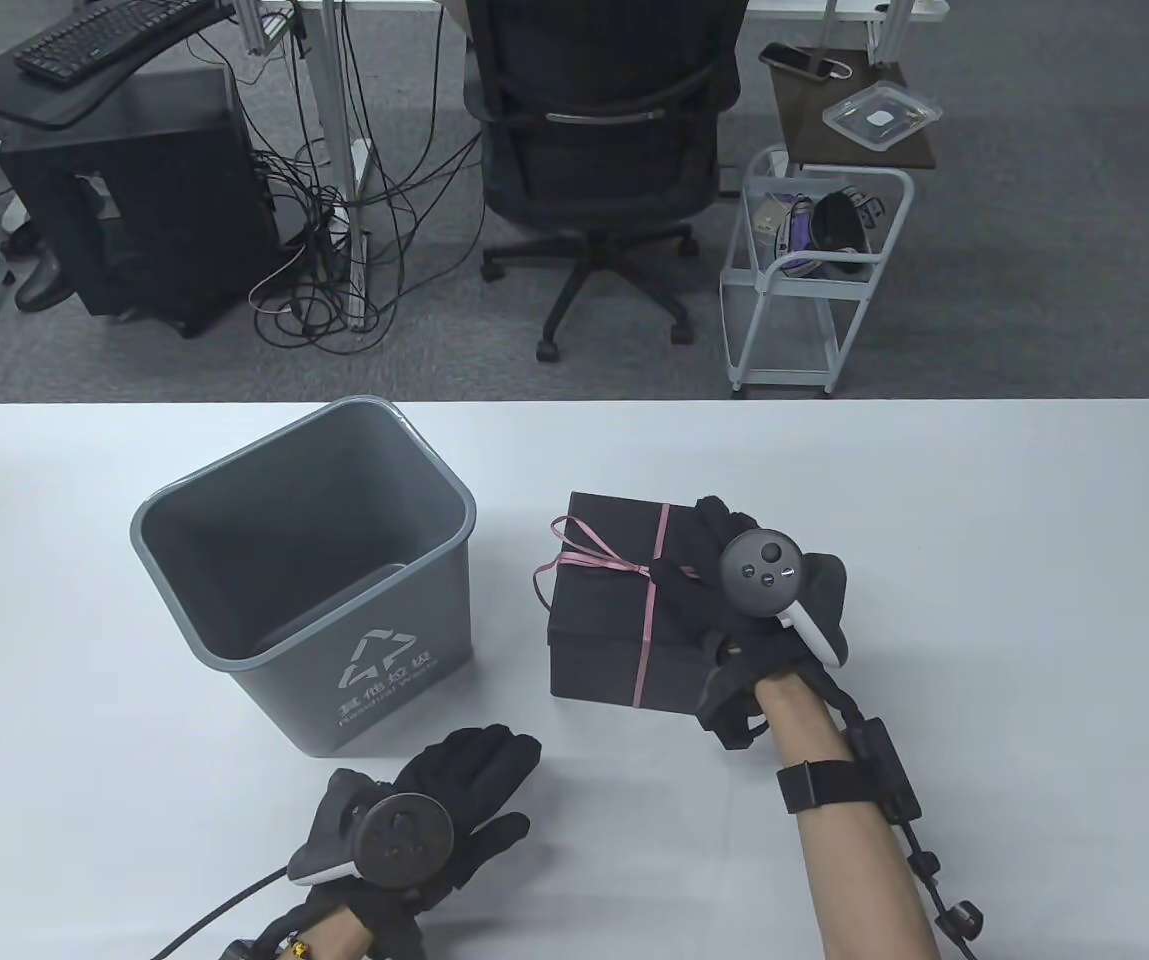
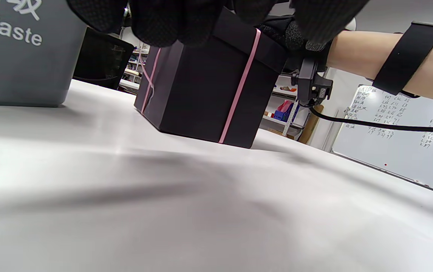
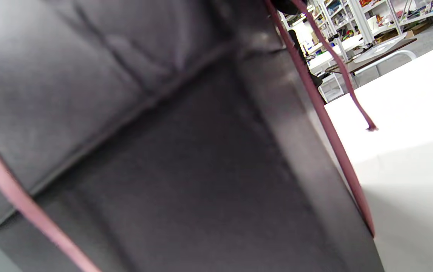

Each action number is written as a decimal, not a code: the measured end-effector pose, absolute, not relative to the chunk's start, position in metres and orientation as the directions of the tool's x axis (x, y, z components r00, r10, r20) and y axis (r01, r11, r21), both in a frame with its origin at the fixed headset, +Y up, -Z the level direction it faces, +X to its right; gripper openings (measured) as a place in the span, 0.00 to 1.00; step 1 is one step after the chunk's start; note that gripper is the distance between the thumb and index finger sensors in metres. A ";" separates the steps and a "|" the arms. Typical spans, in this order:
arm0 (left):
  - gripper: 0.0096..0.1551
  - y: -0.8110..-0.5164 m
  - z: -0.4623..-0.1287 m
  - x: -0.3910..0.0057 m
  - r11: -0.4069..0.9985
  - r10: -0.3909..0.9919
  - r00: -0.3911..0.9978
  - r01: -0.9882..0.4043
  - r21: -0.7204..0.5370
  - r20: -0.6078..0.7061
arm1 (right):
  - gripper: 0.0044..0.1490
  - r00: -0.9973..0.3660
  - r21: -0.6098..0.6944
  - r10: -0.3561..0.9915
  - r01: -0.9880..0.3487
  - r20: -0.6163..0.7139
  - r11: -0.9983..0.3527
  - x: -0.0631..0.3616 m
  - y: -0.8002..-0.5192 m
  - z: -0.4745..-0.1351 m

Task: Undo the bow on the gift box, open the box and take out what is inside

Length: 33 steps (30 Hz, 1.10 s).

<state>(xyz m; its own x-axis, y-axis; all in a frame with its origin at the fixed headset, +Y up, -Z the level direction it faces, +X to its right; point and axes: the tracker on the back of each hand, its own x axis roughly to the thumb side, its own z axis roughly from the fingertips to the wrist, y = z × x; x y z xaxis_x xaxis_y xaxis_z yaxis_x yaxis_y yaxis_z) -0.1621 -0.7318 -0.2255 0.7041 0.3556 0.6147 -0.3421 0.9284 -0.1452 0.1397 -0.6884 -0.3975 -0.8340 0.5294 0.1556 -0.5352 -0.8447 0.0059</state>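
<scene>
A black gift box (image 1: 604, 600) tied with a thin pink ribbon (image 1: 646, 630) sits on the white table (image 1: 984, 560), lid on. The bow's loops (image 1: 584, 555) lie on the left of the lid. My right hand (image 1: 679, 573) lies over the box's right side and pinches the ribbon at the knot. The right wrist view shows the box wall (image 3: 163, 151) up close, and a loose ribbon tail (image 3: 348, 87) hangs beside it. My left hand (image 1: 494, 790) rests flat on the table in front of the box, fingers straight and holding nothing. Its fingertips (image 2: 171, 19) show above the box (image 2: 201, 87).
A grey waste bin (image 1: 234, 640) stands left of the box, close to my left hand; its wall (image 2: 16, 64) fills the left wrist view's top left. Beyond the table's far edge are an office chair (image 1: 604, 150) and a white wire cart (image 1: 814, 280).
</scene>
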 end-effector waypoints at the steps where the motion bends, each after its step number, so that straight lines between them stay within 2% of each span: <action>1: 0.40 -0.732 -0.226 -0.162 0.928 0.357 0.704 -0.343 -0.146 0.614 | 0.45 -0.832 0.002 0.532 -0.539 0.157 -0.842 0.140 -0.689 -0.397; 14: 0.40 -0.732 -0.226 -0.163 0.928 0.357 0.713 -0.347 -0.139 0.604 | 0.43 -0.818 -0.049 0.530 -0.552 0.225 -0.832 0.138 -0.693 -0.382; 33: 0.39 -0.731 -0.227 -0.167 0.929 0.344 0.749 -0.358 -0.090 0.566 | 0.41 -0.756 -0.027 0.568 -0.607 0.326 -0.794 0.131 -0.699 -0.351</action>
<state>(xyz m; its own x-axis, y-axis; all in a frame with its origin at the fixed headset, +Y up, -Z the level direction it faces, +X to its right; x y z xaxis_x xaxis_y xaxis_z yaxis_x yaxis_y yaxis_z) -0.1666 -0.7313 -0.2271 0.7493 0.3440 0.5659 -0.3584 0.9292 -0.0904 0.1307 -0.6991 -0.3512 -0.7562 0.5675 0.3257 -0.6075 -0.7939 -0.0271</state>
